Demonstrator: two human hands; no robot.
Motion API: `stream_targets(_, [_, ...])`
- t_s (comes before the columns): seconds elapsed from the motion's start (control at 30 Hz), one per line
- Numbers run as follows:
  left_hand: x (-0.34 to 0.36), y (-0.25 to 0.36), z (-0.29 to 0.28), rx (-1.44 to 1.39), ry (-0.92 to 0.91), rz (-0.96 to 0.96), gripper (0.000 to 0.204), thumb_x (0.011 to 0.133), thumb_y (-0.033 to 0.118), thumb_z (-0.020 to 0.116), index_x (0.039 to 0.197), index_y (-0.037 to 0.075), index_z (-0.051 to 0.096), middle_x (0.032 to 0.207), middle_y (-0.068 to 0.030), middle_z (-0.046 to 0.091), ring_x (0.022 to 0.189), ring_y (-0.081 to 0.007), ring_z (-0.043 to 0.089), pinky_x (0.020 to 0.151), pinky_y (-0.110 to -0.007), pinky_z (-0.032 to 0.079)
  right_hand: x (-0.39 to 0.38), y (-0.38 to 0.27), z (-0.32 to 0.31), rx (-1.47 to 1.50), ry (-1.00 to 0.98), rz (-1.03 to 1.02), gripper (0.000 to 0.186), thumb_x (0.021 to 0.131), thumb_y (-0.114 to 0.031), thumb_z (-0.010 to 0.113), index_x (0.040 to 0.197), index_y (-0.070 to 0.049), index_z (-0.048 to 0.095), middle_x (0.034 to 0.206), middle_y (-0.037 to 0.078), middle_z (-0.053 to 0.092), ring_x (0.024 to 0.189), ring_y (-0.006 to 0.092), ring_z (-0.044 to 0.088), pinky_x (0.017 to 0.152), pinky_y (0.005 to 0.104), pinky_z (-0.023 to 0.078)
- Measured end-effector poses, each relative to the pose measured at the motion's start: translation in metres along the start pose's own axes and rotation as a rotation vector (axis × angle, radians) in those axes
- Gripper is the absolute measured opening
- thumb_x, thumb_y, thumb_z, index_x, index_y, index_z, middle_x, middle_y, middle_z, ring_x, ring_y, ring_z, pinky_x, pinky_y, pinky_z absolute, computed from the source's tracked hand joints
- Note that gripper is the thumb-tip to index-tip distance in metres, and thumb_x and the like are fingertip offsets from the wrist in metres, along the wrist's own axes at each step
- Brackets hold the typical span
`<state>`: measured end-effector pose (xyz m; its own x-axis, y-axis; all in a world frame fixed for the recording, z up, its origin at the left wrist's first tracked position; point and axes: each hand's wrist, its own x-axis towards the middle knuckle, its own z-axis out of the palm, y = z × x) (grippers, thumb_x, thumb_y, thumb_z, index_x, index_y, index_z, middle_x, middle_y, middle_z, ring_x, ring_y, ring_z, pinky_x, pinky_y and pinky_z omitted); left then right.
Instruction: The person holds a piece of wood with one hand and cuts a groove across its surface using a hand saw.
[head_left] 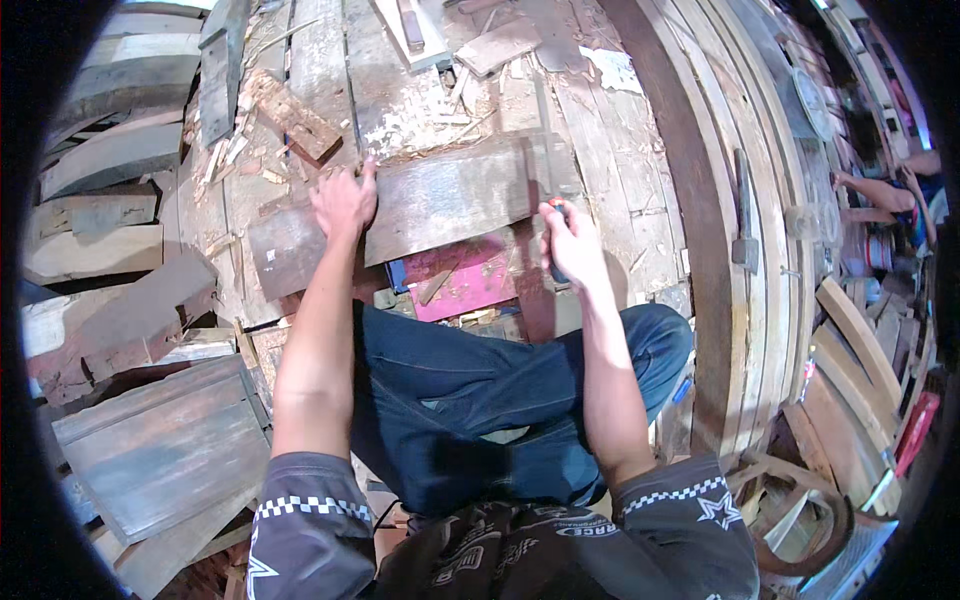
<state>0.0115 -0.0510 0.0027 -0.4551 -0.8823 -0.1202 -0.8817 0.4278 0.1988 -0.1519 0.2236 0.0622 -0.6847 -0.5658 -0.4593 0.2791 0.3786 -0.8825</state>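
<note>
A wide, weathered wooden board (450, 195) lies crosswise before my knees. My left hand (345, 200) is on its left part, the fingers bent over the far edge and the thumb stretched out. At the board's right end my right hand (575, 245) is closed around a small dark-handled tool (557, 205) with an orange-red end. Most of that tool is hidden in the fist, so its exact kind cannot be made out. Below the board's near edge shows a pink sheet (465, 283) with wood scraps on it.
A rough wood block (295, 120) lies beyond my left hand among shavings. A hammer (743, 215) rests on the long beams (720, 330) at right. Curved timber pieces (115, 165) are stacked at left, with a flat panel (165, 450) nearer. Another person (915, 200) is at far right.
</note>
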Motion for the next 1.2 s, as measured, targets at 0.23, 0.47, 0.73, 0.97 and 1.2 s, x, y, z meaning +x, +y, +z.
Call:
stream_targets(0.23, [0.003,-0.001,0.002,0.012,-0.022,-0.002,0.065,0.095,0.060,0.035,0.119,0.009,0.067,0.124,-0.0166,0.062,0.124,-0.0333,0.050,0.109,-0.051,0.027,0.001,0.010,0.006,-0.033,0.043,0.010,0.022,0.096,-0.023,0.056,0.096,-0.001,0.061,0.053,0.002,0.054,0.043,0.0100,0.052,0.040,0.0266,0.039])
stream_targets(0.47, [0.002,0.000,0.002,0.028,0.051,0.022,0.060,0.094,0.056,0.041,0.108,0.005,0.069,0.112,-0.0202,0.066,0.108,-0.0380,0.060,0.103,-0.052,0.033,-0.003,-0.007,0.002,0.167,0.072,0.084,0.025,0.097,-0.023,0.056,0.107,0.000,0.057,0.056,0.001,0.052,0.043,0.0084,0.049,0.039,0.0242,0.039])
stream_targets(0.73, [0.003,0.001,-0.001,0.061,-0.037,-0.021,0.058,0.091,0.056,0.044,0.115,0.008,0.069,0.119,-0.0160,0.065,0.119,-0.0327,0.052,0.106,-0.048,0.029,0.003,0.008,0.012,0.165,0.043,0.100,0.018,0.097,-0.019,0.056,0.095,-0.001,0.057,0.055,0.000,0.049,0.044,0.0089,0.050,0.039,0.0250,0.041])
stream_targets(0.97, [0.004,-0.005,0.005,0.038,0.012,-0.014,0.059,0.090,0.055,0.045,0.115,0.008,0.069,0.120,-0.0153,0.065,0.120,-0.0321,0.051,0.107,-0.047,0.027,0.007,0.015,0.020,0.052,0.032,0.084,0.023,0.097,-0.019,0.056,0.104,0.003,0.058,0.055,0.003,0.054,0.042,0.0101,0.050,0.040,0.0265,0.040])
stream_targets(1.2, [0.004,-0.004,0.004,0.078,0.061,0.021,0.056,0.091,0.055,0.047,0.110,0.008,0.070,0.116,-0.0159,0.066,0.113,-0.0335,0.057,0.102,-0.048,0.034,0.008,0.021,0.022,-0.028,0.046,0.078,0.031,0.096,-0.022,0.056,0.112,0.004,0.059,0.055,0.004,0.055,0.042,0.0113,0.052,0.041,0.0279,0.041])
